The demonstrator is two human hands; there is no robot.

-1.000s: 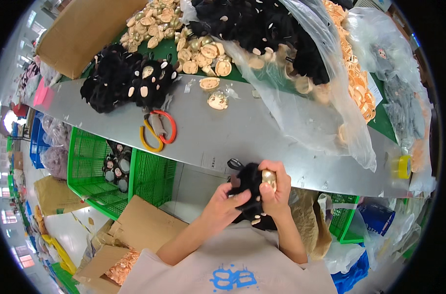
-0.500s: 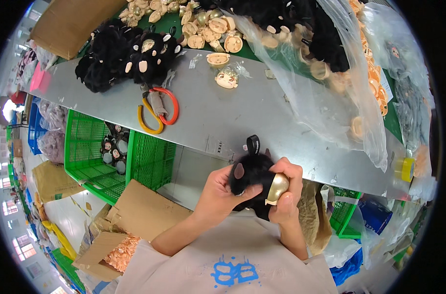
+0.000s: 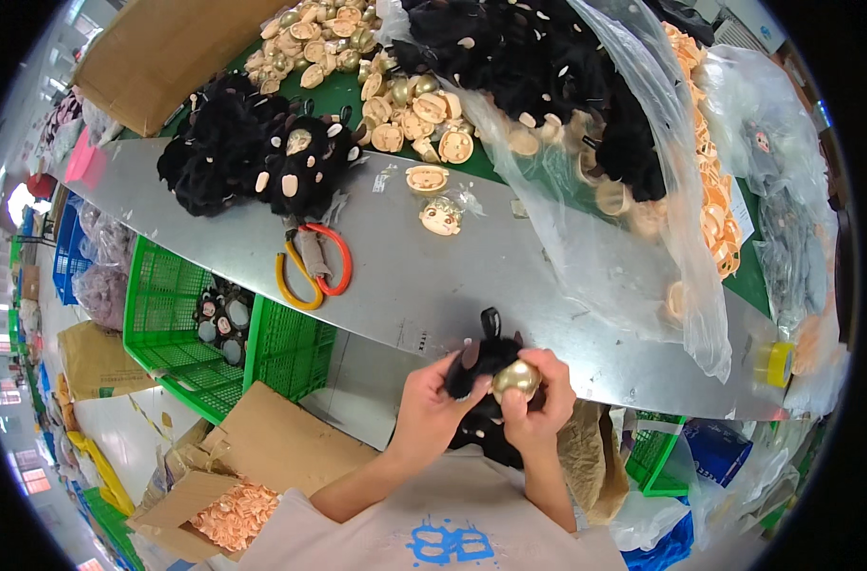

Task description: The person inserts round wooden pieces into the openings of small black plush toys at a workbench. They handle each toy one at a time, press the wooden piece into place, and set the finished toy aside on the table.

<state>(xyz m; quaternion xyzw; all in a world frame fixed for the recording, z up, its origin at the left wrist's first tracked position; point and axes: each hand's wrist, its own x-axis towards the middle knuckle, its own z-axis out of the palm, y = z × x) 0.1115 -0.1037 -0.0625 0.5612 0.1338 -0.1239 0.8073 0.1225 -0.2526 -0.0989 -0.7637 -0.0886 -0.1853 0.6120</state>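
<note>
Close to my body, just off the table's near edge, my left hand (image 3: 430, 403) is closed around a black plush toy (image 3: 483, 360) with brown ears and a black loop on top. My right hand (image 3: 546, 404) grips a shiny gold rounded doll-head piece (image 3: 516, 379), pressed against the plush beside the left thumb. Whether the piece sits inside the plush cannot be seen. Further off on the metal table lie a doll face piece (image 3: 440, 217) with painted eyes and a peach shell piece (image 3: 427, 179).
Red- and yellow-handled scissors (image 3: 312, 268) lie left, below a pile of black plush toys (image 3: 305, 176). Peach and gold head pieces (image 3: 410, 119) are heaped at the back. Clear plastic (image 3: 633, 276) covers the right side. Green crates (image 3: 191, 328) and a cardboard box (image 3: 191, 495) stand at lower left.
My right hand has shifted left and turned the gold piece inward against the plush. The plush tilts in my left hand. The whole view has shifted, so the table appears lower.
</note>
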